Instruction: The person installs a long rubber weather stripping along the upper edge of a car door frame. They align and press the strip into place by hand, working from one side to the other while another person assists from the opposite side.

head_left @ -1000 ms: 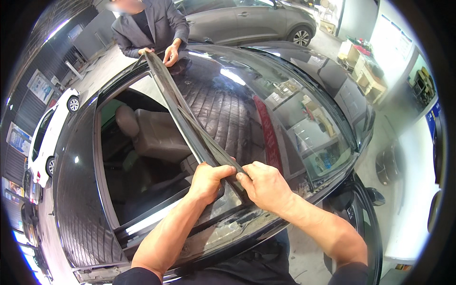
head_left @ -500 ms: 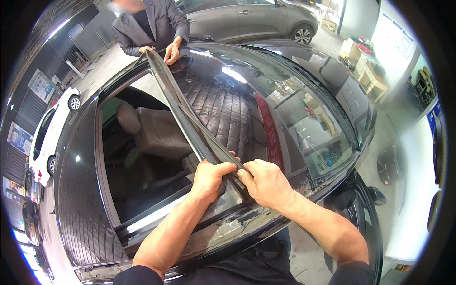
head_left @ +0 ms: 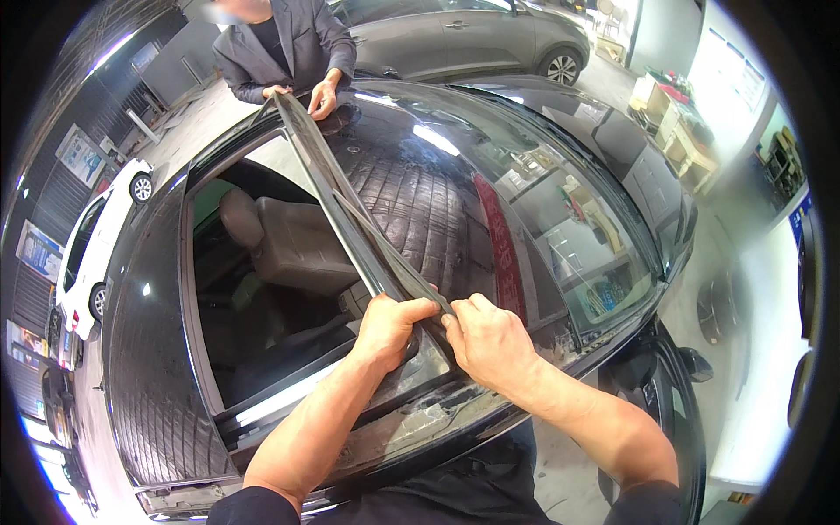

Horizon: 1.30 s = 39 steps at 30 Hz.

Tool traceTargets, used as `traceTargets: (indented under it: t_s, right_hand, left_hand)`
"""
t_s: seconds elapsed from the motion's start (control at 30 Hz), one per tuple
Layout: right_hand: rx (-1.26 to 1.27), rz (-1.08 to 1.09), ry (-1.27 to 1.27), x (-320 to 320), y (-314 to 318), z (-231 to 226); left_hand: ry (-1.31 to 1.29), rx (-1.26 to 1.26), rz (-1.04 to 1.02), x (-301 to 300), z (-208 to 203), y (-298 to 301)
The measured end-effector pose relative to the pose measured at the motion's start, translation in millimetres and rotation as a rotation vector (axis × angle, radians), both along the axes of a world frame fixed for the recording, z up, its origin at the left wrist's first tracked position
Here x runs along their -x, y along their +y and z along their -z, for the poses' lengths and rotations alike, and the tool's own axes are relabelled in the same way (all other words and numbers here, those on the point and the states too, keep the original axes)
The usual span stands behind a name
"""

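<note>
A long dark strip point(head_left: 337, 188) runs across the glossy black car roof point(head_left: 455, 201), along the edge of the open roof panel. My left hand point(head_left: 389, 331) pinches the strip's near end from the left. My right hand point(head_left: 490, 343) grips the same end from the right, fingers touching it. On the far side of the car a person in a grey jacket point(head_left: 289, 48) holds the strip's other end with both hands point(head_left: 322, 94).
Through the roof opening I see grey seats point(head_left: 293, 249). A white car point(head_left: 87, 254) is parked at the left and a grey car point(head_left: 472, 35) behind. Boxes and shelves point(head_left: 674, 122) stand at the right. The black car's door mirror point(head_left: 691, 360) juts out at the lower right.
Both my hands stay on the strip's near end, with only a slight shift of the fingers. The person opposite keeps hold of the far end.
</note>
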State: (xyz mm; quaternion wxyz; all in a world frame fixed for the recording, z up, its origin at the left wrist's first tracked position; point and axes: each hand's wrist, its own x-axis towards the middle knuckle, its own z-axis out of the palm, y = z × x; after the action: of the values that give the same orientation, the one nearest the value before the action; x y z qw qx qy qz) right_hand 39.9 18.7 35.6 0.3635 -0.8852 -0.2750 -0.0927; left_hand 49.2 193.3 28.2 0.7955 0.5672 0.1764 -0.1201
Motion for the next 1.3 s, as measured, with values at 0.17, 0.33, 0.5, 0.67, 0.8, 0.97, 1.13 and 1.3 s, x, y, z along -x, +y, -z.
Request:
traceTargets:
  t_s: [0.17, 0.33, 0.5, 0.67, 0.8, 0.97, 1.13, 1.3]
  right_hand:
    - [-0.014, 0.034, -0.04, 1, 0, 2]
    - [-0.079, 0.01, -0.047, -4, -5, 7]
    - [-0.014, 0.017, -0.054, -6, -4, 7]
    - [0.071, 0.016, -0.084, -7, 0, 9]
    - [0.122, 0.013, -0.106, -8, 2, 12]
    - [0.051, -0.005, -0.054, -11, 0, 11]
    - [-0.164, -0.059, 0.036, -11, -1, 9]
    - [-0.18, -0.066, 0.084, -9, -3, 7]
  left_hand:
    - [0.011, 0.02, -0.007, 1, 2, 1]
    - [0.02, 0.068, -0.013, 3, -3, -1]
    - [0.005, 0.066, -0.032, 3, -3, -3]
    - [-0.023, 0.027, -0.056, 3, 0, -4]
    - [0.005, 0.008, -0.063, 2, 2, -2]
    - [0.019, -0.023, -0.059, 1, 2, -3]
    - [0.013, 0.095, -0.071, 0, 3, -1]
    - [-0.041, 0.041, -0.086, -1, 10, -2]
